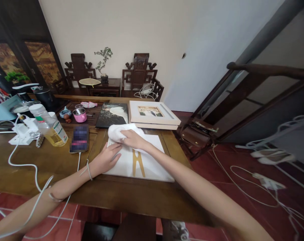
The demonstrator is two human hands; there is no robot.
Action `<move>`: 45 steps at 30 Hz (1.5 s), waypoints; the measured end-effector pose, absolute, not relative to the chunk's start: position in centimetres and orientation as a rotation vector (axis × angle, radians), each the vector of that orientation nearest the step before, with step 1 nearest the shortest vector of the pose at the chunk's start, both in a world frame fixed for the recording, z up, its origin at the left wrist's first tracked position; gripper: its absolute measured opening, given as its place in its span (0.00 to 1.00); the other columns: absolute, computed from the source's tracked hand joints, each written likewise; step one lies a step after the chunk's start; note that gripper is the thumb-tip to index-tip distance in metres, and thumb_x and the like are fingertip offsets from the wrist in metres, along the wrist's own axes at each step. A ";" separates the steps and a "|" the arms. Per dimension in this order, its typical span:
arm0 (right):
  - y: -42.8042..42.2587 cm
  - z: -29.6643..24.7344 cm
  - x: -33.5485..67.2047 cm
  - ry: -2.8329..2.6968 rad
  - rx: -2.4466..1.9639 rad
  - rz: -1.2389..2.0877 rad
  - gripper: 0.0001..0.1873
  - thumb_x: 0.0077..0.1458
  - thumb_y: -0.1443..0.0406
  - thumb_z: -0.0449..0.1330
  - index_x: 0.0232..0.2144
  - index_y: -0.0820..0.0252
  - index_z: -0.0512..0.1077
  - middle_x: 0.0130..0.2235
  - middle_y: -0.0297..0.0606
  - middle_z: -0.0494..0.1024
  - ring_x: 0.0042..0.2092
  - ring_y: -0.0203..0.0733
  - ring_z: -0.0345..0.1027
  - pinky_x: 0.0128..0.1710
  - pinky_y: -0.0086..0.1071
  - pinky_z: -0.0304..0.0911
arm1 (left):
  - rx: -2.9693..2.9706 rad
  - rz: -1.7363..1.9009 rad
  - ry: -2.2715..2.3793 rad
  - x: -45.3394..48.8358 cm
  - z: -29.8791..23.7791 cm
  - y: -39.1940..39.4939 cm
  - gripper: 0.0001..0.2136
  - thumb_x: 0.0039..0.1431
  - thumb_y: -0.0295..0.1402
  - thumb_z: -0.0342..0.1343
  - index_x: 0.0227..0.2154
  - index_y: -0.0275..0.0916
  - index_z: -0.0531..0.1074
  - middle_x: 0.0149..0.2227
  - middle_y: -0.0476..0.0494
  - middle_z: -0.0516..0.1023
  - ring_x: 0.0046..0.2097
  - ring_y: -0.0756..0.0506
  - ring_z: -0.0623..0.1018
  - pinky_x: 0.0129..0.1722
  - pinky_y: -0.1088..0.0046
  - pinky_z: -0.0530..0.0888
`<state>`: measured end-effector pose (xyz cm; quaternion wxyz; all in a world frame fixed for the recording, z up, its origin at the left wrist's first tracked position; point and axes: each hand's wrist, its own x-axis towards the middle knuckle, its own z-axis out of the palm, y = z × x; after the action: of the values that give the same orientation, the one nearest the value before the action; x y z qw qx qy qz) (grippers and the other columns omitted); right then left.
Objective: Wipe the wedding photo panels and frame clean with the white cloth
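A flat white panel (153, 164) lies on the wooden table in front of me, with a mustard-yellow, clothespin-shaped figure (138, 164) on it. My right hand (132, 138) grips a bunched white cloth (117, 131) and presses it on the panel's far left part. At the panel's left edge rests my left hand (110, 157), its fingers stretched out flat and the fingertips close to the cloth. The cloth and both hands hide part of the panel's surface.
Beyond the panel lie a dark picture (113, 114) and a white framed picture (154, 113). To the left are a phone (79, 139) on a cable, a bottle of yellow liquid (51, 129), a power strip (22, 130) and a pink cup (79, 116). White cords cross the table's left side.
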<state>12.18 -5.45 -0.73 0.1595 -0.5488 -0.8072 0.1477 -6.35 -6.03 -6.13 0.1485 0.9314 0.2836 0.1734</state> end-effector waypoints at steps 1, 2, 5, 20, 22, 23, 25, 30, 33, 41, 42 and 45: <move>-5.2 -0.8 11.8 -2.309 -1.551 0.436 0.11 0.48 0.70 0.47 0.30 0.60 0.70 0.37 0.38 0.77 0.38 0.43 0.68 0.37 0.30 0.57 | 2.681 0.511 0.810 -6.4 -6.2 -6.0 0.18 0.64 0.34 0.44 0.55 0.38 0.64 0.57 0.36 0.68 0.60 0.40 0.64 0.62 0.52 0.52; -5.2 -0.8 11.6 -2.308 -1.539 0.447 0.11 0.48 0.71 0.47 0.30 0.60 0.70 0.37 0.38 0.77 0.38 0.43 0.68 0.37 0.30 0.57 | 2.682 0.519 0.809 -6.4 -6.2 -6.0 0.18 0.64 0.34 0.44 0.54 0.38 0.64 0.56 0.36 0.68 0.59 0.40 0.65 0.63 0.52 0.51; -5.7 -0.7 13.1 -2.281 -1.541 0.462 0.12 0.48 0.71 0.47 0.31 0.60 0.70 0.38 0.38 0.77 0.39 0.43 0.68 0.40 0.29 0.58 | 2.689 0.501 0.812 -6.5 -6.3 -5.9 0.18 0.64 0.34 0.43 0.55 0.38 0.63 0.58 0.36 0.66 0.61 0.41 0.64 0.62 0.52 0.51; -22.1 -2.0 20.4 -2.342 -1.750 0.395 0.19 0.40 0.77 0.46 0.33 0.60 0.69 0.61 0.42 0.60 0.65 0.51 0.43 0.61 0.49 0.43 | 2.567 0.453 0.908 -5.9 -6.0 -6.3 0.21 0.65 0.33 0.41 0.59 0.34 0.58 0.63 0.34 0.57 0.65 0.41 0.55 0.62 0.50 0.50; -24.5 -0.8 19.7 -2.402 -1.740 0.496 0.22 0.38 0.78 0.46 0.35 0.58 0.70 0.62 0.37 0.59 0.65 0.49 0.42 0.62 0.47 0.45 | 2.587 0.449 0.896 -5.9 -6.2 -6.2 0.20 0.65 0.33 0.40 0.58 0.35 0.58 0.63 0.35 0.58 0.65 0.42 0.55 0.63 0.52 0.49; -25.2 -0.3 19.6 -2.420 -1.738 0.539 0.23 0.38 0.78 0.47 0.35 0.57 0.70 0.62 0.36 0.59 0.65 0.49 0.43 0.62 0.46 0.46 | 2.599 0.456 0.887 -6.0 -6.4 -6.2 0.20 0.65 0.32 0.40 0.58 0.35 0.59 0.63 0.35 0.58 0.65 0.42 0.55 0.63 0.53 0.48; -25.3 0.2 19.5 -2.425 -1.737 0.568 0.23 0.38 0.78 0.46 0.35 0.57 0.70 0.60 0.36 0.62 0.64 0.48 0.47 0.61 0.45 0.48 | 2.619 0.472 0.875 -6.0 -6.6 -6.1 0.20 0.65 0.32 0.41 0.58 0.35 0.59 0.63 0.35 0.58 0.65 0.42 0.55 0.63 0.54 0.48; -19.0 -1.7 21.2 -2.321 -1.736 0.349 0.14 0.42 0.76 0.48 0.28 0.58 0.69 0.51 0.41 0.74 0.59 0.50 0.57 0.61 0.45 0.49 | 2.632 0.418 0.891 -6.0 -6.4 -6.1 0.20 0.65 0.32 0.40 0.58 0.34 0.58 0.63 0.34 0.58 0.65 0.41 0.55 0.62 0.51 0.49; -13.9 -3.3 22.3 -2.242 -1.753 0.188 0.10 0.44 0.74 0.49 0.27 0.59 0.68 0.49 0.45 0.75 0.56 0.53 0.62 0.60 0.48 0.49 | 2.623 0.394 0.900 -5.9 -6.1 -6.2 0.20 0.64 0.32 0.40 0.58 0.33 0.58 0.63 0.33 0.57 0.65 0.41 0.54 0.62 0.50 0.49; -15.2 -3.6 20.7 -2.311 -1.716 0.167 0.13 0.42 0.77 0.49 0.29 0.62 0.69 0.56 0.52 0.67 0.64 0.53 0.45 0.61 0.54 0.40 | 2.618 0.394 0.902 -6.0 -6.1 -6.2 0.20 0.64 0.31 0.40 0.59 0.33 0.57 0.63 0.33 0.57 0.65 0.41 0.54 0.62 0.50 0.49; -16.9 -3.2 20.2 -2.340 -1.709 0.202 0.14 0.41 0.77 0.48 0.29 0.62 0.69 0.57 0.51 0.67 0.64 0.52 0.45 0.62 0.54 0.40 | 2.619 0.404 0.899 -6.0 -6.2 -6.2 0.20 0.64 0.31 0.41 0.58 0.34 0.58 0.63 0.34 0.57 0.65 0.41 0.54 0.62 0.51 0.49; -21.9 -1.2 19.1 -2.411 -1.658 0.350 0.19 0.38 0.78 0.47 0.31 0.60 0.70 0.58 0.45 0.66 0.64 0.51 0.47 0.62 0.51 0.42 | 2.623 0.427 0.884 -6.0 -6.3 -6.2 0.20 0.64 0.31 0.41 0.58 0.34 0.58 0.63 0.33 0.57 0.65 0.41 0.55 0.62 0.51 0.49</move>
<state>19.12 -21.88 -1.24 0.0975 -0.5599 -0.8143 0.1182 -5.96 -6.22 -6.28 0.1696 0.9229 0.3112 0.1502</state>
